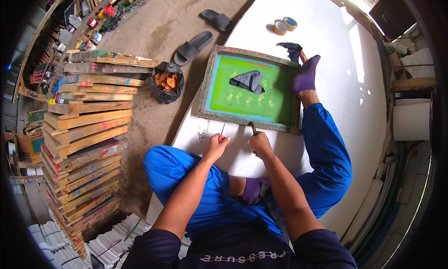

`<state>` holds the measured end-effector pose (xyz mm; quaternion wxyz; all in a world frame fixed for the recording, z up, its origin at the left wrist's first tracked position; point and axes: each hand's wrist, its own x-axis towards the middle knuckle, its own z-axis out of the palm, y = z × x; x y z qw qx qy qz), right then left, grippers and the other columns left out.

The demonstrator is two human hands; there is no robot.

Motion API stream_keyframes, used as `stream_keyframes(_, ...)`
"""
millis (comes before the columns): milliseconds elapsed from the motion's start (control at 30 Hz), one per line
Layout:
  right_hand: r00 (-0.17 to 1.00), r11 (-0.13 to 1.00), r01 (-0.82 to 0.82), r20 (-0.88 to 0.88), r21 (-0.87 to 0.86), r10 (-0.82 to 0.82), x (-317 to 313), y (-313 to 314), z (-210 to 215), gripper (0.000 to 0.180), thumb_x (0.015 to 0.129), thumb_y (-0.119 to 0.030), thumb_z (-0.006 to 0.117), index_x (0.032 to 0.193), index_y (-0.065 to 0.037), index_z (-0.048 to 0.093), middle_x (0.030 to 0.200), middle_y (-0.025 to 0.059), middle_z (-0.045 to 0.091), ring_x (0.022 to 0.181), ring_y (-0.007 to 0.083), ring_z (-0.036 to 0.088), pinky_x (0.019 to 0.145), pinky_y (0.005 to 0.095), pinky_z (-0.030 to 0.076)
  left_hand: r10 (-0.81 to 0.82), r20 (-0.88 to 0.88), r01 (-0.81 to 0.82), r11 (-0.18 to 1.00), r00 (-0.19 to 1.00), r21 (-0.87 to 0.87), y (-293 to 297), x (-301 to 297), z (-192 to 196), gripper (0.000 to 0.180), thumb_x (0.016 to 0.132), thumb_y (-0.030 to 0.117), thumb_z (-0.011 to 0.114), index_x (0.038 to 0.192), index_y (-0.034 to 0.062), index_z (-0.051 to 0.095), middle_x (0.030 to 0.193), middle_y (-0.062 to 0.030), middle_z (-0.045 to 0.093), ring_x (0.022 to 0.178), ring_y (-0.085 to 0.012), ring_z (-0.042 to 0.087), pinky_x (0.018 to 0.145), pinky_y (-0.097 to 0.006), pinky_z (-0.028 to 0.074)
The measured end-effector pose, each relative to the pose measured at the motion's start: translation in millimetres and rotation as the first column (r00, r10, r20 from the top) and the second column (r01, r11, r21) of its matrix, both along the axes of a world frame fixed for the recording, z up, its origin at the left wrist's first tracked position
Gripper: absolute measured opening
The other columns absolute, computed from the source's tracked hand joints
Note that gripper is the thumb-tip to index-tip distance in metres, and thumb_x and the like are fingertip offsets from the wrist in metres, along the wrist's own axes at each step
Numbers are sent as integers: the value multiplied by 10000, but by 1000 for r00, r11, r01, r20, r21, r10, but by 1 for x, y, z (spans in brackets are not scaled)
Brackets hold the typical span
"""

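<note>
A wooden screen-printing frame with green mesh and pale yellow motifs lies on the white table in front of me. A crumpled dark grey cloth rests on its mesh. My right hand is closed around a narrow dark tool, whose tip reaches the frame's near rim; its kind is unclear. Beside it on the left, my left hand is closed, short of the frame, on a small red thing that mostly hides in the fingers. My foot in a purple sock sits against the frame's right side.
Two tape rolls and a black cloth lie beyond the frame on the white table. Left on the floor are black slides, a black bag of brown scraps and a tall stack of wooden frames.
</note>
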<state>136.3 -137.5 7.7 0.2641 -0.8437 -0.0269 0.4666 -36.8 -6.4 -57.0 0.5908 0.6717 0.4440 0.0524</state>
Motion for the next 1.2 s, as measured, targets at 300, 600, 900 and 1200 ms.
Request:
stream_keyframes(300, 942, 863, 256, -312, 435, -123, -1, -27, -30, 100, 803, -10, 573, 892, 19, 612, 603, 81, 547, 438, 186, 511, 391, 345, 418, 22, 20, -18, 986, 1000, -166, 5, 1, 26, 294, 940, 295, 722, 893, 9, 673, 670, -35, 646, 473, -88, 541, 420, -274, 413)
stream_keyframes(600, 921, 882, -14, -338, 470, 195, -56, -8, -11, 255, 798, -83, 588, 1018, 37, 639, 699, 104, 617, 514, 179, 573, 455, 332, 451, 171, 206, -79, 917, 964, -392, 8, -3, 48, 258, 990, 276, 693, 1044, 24, 681, 877, -74, 691, 455, -52, 474, 408, -230, 406)
stream_keyframes(900, 778, 857, -42, -521, 514, 350, -75, 19, 9, 455, 843, -60, 633, 1290, 7, 576, 853, 158, 711, 652, 227, 707, 546, 334, 572, 299, 166, -240, 923, 940, -302, 16, -26, 46, 242, 985, 243, 701, 969, 10, 642, 718, -30, 613, 445, -67, 464, 393, -255, 384)
stream_keyframes(1200, 749, 867, -30, -563, 498, 350, -66, 14, 3, 668, 916, -125, 660, 1526, -33, 403, 1120, 185, 693, 894, 271, 742, 675, 398, 614, 650, -39, -638, 730, 759, -245, 31, -33, 30, 236, 934, 187, 744, 867, 40, 572, 707, -45, 566, 424, -124, 457, 375, -301, 380)
